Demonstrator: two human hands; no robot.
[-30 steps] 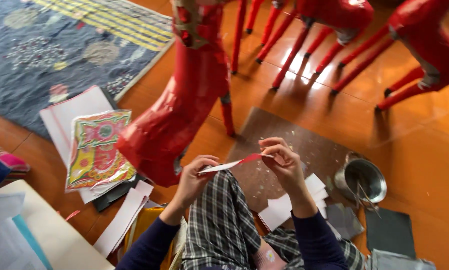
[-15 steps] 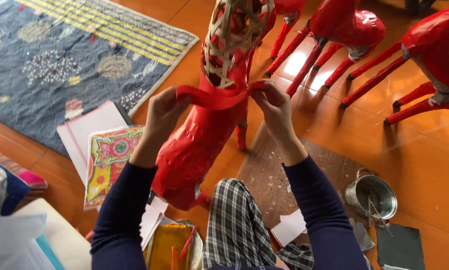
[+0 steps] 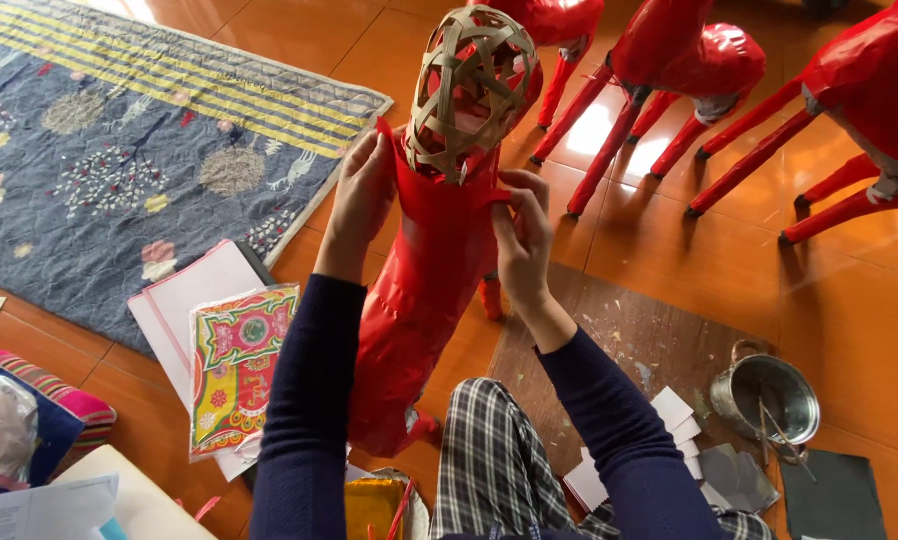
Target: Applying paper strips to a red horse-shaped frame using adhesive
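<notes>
Head view, looking down onto an orange tiled floor (image 3: 869, 330). A red paper-covered animal figure (image 3: 424, 300) stands tilted at frame centre, its body running from about 6 o'clock up to 12 o'clock, where a bare woven bamboo head frame (image 3: 474, 85) tops the neck. The left hand (image 3: 361, 195) lies against the neck on its 9 o'clock side, fingers extended and nearly flat, pressing the edge of a red paper strip (image 3: 439, 190) onto the figure. The right hand (image 3: 521, 235) sits at the neck's 3 o'clock side, thumb and forefinger pinched closed on the other end of the same strip, the remaining fingers loosely curled. The strip wraps the neck just below the woven frame. Both forearms wear dark blue sleeves; plaid trousers show at 6 o'clock. At 9 o'clock of the figure, a patterned multicoloured paper sheet (image 3: 234, 365) lies on a stack of white sheets, touching the edge of a blue floral rug (image 3: 99, 160) that fills the 10 o'clock quarter. At 4 o'clock, a small metal pail (image 3: 764, 395) stands on the floor beside a brown board (image 3: 629, 340) and some cut white paper pieces (image 3: 674, 415). Other red figures (image 3: 709, 60) stand from 12 to 2 o'clock, well apart from the hands.
</notes>
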